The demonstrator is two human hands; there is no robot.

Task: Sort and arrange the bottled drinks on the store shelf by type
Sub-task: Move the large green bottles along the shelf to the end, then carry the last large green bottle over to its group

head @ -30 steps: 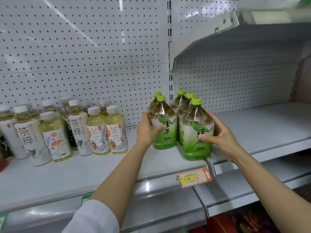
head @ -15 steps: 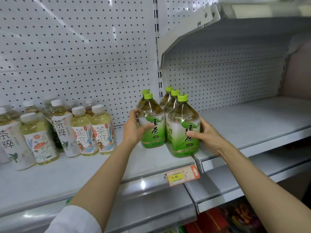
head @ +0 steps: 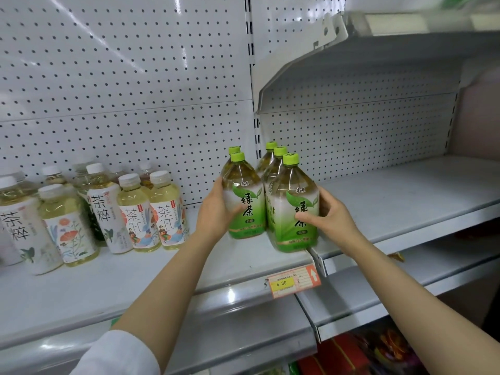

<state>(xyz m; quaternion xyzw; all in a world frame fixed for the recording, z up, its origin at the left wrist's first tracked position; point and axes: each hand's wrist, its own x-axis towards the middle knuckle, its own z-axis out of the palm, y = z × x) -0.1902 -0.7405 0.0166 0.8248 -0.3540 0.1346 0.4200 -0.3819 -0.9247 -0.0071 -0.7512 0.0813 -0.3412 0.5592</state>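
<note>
- Our left hand holds the front left green tea bottle, its grip curled round the bottle's side with the thumb across the label.
- Our right hand holds the front right green tea bottle, its grip wrapped round it in the same way.
- Both bottles stand upright on the shelf, with three more green-capped bottles just behind them.
- To the left on the same shelf stand the white-capped tea bottles, apart from the green ones.

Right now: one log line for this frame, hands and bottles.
left hand: grips front-left green-cap bottle | right hand: grips front-right green-cap bottle | both upright on shelf | white-cap bottles: left, untouched
</note>
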